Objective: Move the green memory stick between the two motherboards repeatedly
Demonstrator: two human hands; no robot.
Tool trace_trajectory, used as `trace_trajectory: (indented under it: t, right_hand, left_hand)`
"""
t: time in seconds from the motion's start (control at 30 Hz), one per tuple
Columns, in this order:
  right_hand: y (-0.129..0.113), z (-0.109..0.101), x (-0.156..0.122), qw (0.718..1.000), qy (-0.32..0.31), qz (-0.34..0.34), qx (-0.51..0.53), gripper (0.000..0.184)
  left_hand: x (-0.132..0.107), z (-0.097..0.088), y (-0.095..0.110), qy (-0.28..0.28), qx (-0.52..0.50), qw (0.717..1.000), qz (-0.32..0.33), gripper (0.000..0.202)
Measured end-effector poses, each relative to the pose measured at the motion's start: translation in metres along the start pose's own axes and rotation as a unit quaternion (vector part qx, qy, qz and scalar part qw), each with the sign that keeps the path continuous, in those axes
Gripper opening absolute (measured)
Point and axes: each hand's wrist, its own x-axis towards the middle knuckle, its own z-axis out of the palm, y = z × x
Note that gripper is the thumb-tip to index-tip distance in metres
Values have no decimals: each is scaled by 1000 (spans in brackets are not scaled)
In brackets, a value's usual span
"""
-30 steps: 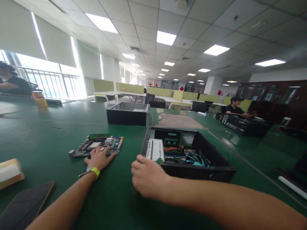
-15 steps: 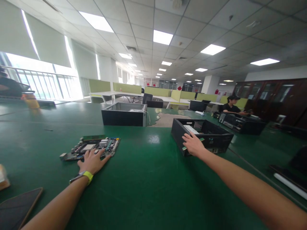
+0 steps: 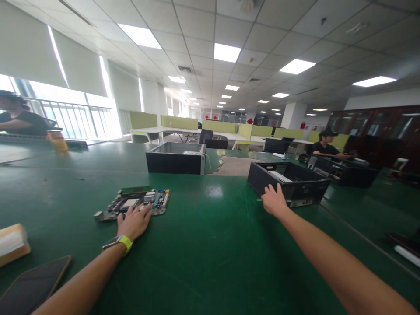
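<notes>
My left hand [image 3: 134,222], with a yellow wristband, lies flat and open on the near edge of a bare motherboard [image 3: 134,203] resting on the green table [image 3: 210,245]. With the arm stretched far out, my right hand [image 3: 274,200] presses its spread fingers against the near wall of an open black computer case [image 3: 288,183] at the right middle of the table. Inside the case I can make out a pale component along its left side.
A second open case [image 3: 176,159] stands behind the motherboard. A phone [image 3: 31,284] and a tan box [image 3: 13,243] lie at the near left. A person sits far left beside an orange bottle [image 3: 58,140]; another sits far right behind another case [image 3: 344,173]. A torn patch [image 3: 236,166] shows in the table cover.
The black case has slid away from me, from just in front to the far right middle of the table, with my right hand on it, arm stretching out. The left hand stayed on the motherboard.
</notes>
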Motion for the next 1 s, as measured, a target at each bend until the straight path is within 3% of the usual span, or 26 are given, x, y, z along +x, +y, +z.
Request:
trace_trajectory:
  t: [0.13,0.23,0.4,0.47,0.6,0.73,0.8,0.9,0.97,1.0]
  right_hand:
    - [-49,-10,-21,985,-3,-20,172,37]
    - [-82,-14,-41,951,-1,-1,308,38]
    - [-113,-20,-69,884,16,16,468,39]
    - [-119,-23,-74,884,12,29,467,38]
    - [-124,-26,-77,910,18,30,413,37]
    - [-129,-20,-78,928,31,53,368,41]
    - [-131,-14,-79,930,14,68,361,46]
    - [-135,-4,-81,932,-2,64,356,49]
    - [-137,0,-81,936,-1,55,346,49]
    - [-138,2,-80,938,3,50,342,48]
  left_hand:
    - [-15,-2,20,25,6,999,40,54]
    - [-40,-6,50,42,6,995,88,54]
    - [-100,-26,111,-20,-38,979,199,61]
    - [-125,-34,135,-66,-56,968,233,61]
    - [-173,-37,185,-168,-83,942,279,68]
    - [-202,-35,226,-234,-104,909,329,75]
    - [-202,-45,232,-249,-118,892,357,66]
    - [-174,-70,218,-251,-167,869,392,43]
    - [-142,-82,196,-223,-171,890,358,37]
    - [-125,-83,184,-167,-166,918,320,39]
